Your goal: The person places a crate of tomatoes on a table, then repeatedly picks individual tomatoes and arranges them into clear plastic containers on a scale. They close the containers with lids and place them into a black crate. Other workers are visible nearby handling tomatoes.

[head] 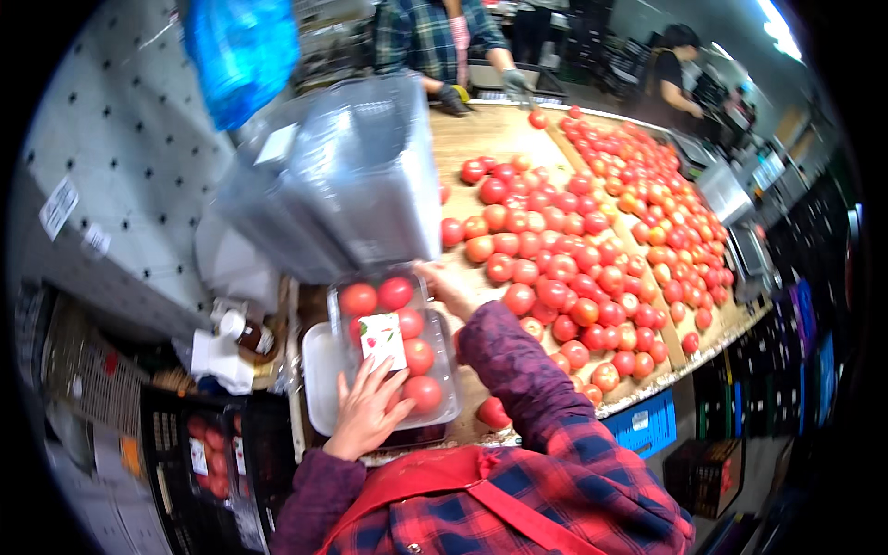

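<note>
A clear plastic punnet of tomatoes [424,393] lies before me at the table's near left corner, a printed label [381,338] on its top. My left hand [369,404] is spread flat over its near part, fingertips touching the label's lower edge. At the punnet's far right corner, my right hand [444,286] holds the rim; some of its fingers are hidden. Partly under the punnet, on its left, is a white tray [316,388]. Beyond it stand tall stacks of clear plastic containers [368,187]. One loose tomato [493,413] lies near my right sleeve.
Many loose tomatoes [555,267] cover the table, with a wooden divider [642,253] between two groups. Across the table stands a person with gloved hands [454,99]. A black crate [166,444] at lower left holds packed punnets. A blue bag [243,59] hangs upper left.
</note>
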Demonstrator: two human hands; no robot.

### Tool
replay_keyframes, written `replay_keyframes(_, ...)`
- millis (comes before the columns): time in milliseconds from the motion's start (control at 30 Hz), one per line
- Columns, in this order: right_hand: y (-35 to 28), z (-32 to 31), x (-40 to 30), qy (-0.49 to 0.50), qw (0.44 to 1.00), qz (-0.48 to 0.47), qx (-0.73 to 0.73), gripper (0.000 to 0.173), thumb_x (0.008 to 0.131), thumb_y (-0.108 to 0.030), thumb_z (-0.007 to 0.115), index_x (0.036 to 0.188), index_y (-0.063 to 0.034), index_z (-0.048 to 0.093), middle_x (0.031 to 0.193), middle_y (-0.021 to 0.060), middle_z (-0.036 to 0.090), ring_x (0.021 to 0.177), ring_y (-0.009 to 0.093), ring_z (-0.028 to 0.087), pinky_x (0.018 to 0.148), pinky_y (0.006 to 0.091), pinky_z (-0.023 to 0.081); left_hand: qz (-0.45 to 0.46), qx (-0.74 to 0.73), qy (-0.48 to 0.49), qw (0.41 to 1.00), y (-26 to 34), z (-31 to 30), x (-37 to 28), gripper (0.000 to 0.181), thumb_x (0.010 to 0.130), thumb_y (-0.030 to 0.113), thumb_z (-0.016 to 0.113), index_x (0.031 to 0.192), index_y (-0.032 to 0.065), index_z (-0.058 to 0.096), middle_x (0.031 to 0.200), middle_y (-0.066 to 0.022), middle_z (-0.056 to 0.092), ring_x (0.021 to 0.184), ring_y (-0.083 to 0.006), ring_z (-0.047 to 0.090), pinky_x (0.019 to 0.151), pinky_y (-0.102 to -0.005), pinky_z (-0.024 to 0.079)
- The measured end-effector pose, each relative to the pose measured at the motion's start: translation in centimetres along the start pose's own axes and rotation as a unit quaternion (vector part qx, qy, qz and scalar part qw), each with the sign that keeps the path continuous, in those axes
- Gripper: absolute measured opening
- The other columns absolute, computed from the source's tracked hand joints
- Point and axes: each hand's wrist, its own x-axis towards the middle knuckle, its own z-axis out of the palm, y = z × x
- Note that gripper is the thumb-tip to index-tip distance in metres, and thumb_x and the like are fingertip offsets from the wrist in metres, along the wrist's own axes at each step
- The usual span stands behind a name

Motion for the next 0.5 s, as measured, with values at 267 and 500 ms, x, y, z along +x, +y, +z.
replay_keyframes(267, -0.6, 1.8, -0.6, 0.060, 0.997, -0.057, 0.004, 0.023, 0.087, -0.025, 0.066, 0.082, -0.0023, 0.067, 0.066, -0.0017, 0.059, 0.050, 0.005, 0.046, 0.045, 0.0211, 0.036, 0.011, -0.013, 0.042, 0.999, -0.4, 0.4, 0.0, 0.045, 0.087, 0.034, 0.060, 0.127, 0.0134, 0.059, 0.142, -0.0083, 0.044, 0.136, -0.0305, 0.033, 0.106, -0.0644, 0.015)
replay_keyframes(500, 2.8, -0.1, -11.2, -0.007, 0.987, -0.026, -0.158, 0.021, 0.094, -0.023, 0.051, 0.088, -0.0037, 0.058, 0.070, -0.0001, 0.057, 0.060, 0.009, 0.055, 0.054, 0.0267, 0.046, -0.165, -0.443, 0.264, 0.841, -5.7, 3.8, -1.7, 0.060, 0.087, 0.005, 0.058, 0.141, -0.0020, 0.035, 0.143, -0.0202, 0.039, 0.133, -0.0288, 0.037, 0.109, -0.0379, 0.030)
